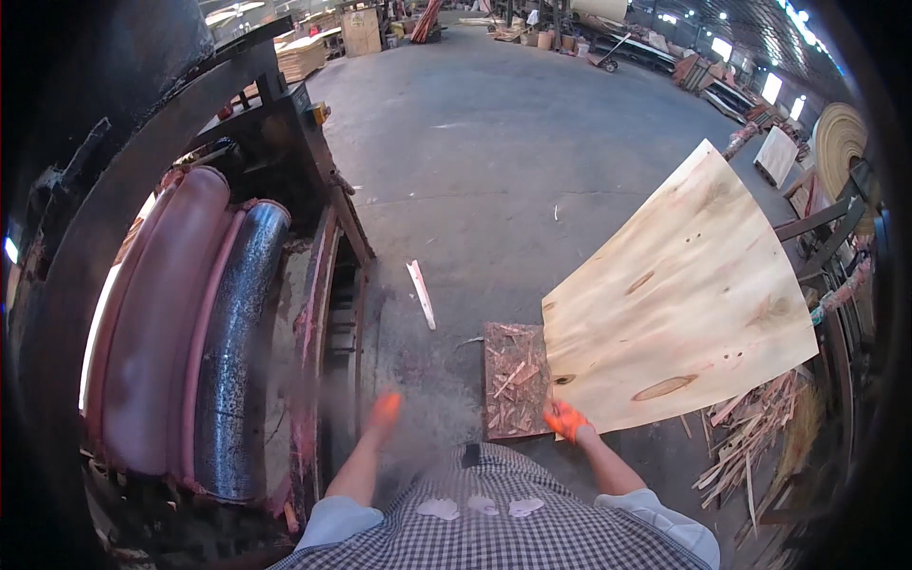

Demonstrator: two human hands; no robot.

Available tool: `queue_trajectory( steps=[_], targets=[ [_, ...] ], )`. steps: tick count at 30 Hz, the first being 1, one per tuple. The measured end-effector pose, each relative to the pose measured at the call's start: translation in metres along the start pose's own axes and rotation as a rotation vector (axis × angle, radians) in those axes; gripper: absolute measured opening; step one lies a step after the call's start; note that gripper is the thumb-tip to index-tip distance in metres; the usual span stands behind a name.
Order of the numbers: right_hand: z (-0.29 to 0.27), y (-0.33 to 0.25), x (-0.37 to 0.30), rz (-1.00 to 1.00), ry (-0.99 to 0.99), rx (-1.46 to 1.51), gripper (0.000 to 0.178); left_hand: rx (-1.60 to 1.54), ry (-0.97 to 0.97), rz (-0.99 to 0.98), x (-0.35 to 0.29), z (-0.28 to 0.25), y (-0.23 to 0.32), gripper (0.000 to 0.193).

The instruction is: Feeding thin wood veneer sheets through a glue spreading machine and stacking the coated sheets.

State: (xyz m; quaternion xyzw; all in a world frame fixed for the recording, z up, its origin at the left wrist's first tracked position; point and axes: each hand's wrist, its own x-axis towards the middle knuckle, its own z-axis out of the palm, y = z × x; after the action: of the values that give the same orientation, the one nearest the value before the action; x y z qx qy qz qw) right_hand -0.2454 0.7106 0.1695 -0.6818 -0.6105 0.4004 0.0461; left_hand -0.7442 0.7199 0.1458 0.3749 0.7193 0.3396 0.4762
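My right hand, in an orange glove, grips the near left corner of a large pale wood veneer sheet. The sheet spreads up and to the right and has dark knots in it. My left hand, also in an orange glove, hangs free and blurred beside the roller machine, holding nothing. Between my hands lies a low reddish tray covered with wood scraps.
The machine on the left has a pink roller and a dark metal roller in a heavy frame. A wood strip lies on the concrete floor. Veneer scraps pile at right. Stacks of wood stand far back.
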Motion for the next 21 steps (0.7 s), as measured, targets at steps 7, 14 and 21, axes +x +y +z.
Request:
queue_trajectory(
  steps=[7,14,21],
  targets=[
    [0.075,0.211,-0.104,0.544,-0.286,-0.232,0.042,0.258,-0.03,-0.498,-0.104,-0.075,-0.044,0.064],
    [0.091,0.19,-0.052,0.584,-0.037,-0.02,0.041,0.881,-0.207,-0.059,-0.053,-0.123,-0.241,0.062],
    [0.029,-0.008,-0.041,0.313,0.043,0.321,0.061,0.171,-0.181,-0.552,0.014,-0.027,-0.116,0.036]
  ],
)
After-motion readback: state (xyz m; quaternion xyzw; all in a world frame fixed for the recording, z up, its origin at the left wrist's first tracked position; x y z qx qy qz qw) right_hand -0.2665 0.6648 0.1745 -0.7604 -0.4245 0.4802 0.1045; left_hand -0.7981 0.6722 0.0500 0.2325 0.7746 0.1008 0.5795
